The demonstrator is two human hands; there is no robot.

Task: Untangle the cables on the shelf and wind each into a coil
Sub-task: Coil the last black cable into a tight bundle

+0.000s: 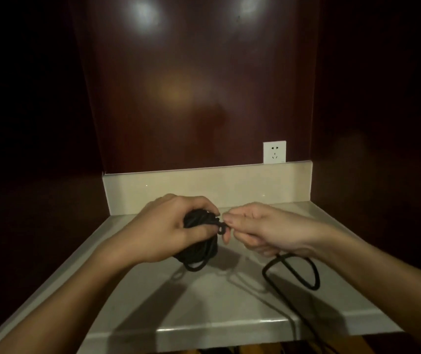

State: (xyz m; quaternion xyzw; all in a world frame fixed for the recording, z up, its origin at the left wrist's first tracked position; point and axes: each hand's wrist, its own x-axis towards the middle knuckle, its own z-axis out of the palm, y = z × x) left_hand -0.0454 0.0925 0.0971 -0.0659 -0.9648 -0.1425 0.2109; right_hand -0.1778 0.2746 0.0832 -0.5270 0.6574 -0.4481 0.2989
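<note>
- The left hand grips a bundle of thin black cable, its fingers curled over the top of the wound loops; this looks meant to keep the turns from springing apart while the end is dealt with.
- The bundle is held just above the pale, glossy stone shelf, near its middle; whether its lowest loops touch the surface I cannot tell.
- The right hand meets the left at the bundle's right side, its fingertips pinched narrowly on a small black loop of cable that sticks out of the bundle.
- Judging by that pinch, the step in hand is tucking or freeing a cable end at the coil.
- A loose run of black cable comes out from under the right hand, lies in an open loop on the right part of the shelf and trails off over the front edge; it is not yet wound, so the task seems only partly done.
- Whether the loose run belongs to the same cable as the bundle cannot be told.
- A white wall socket sits on the dark red-brown back panel, above the shelf's raised back lip, with nothing plugged in.
</note>
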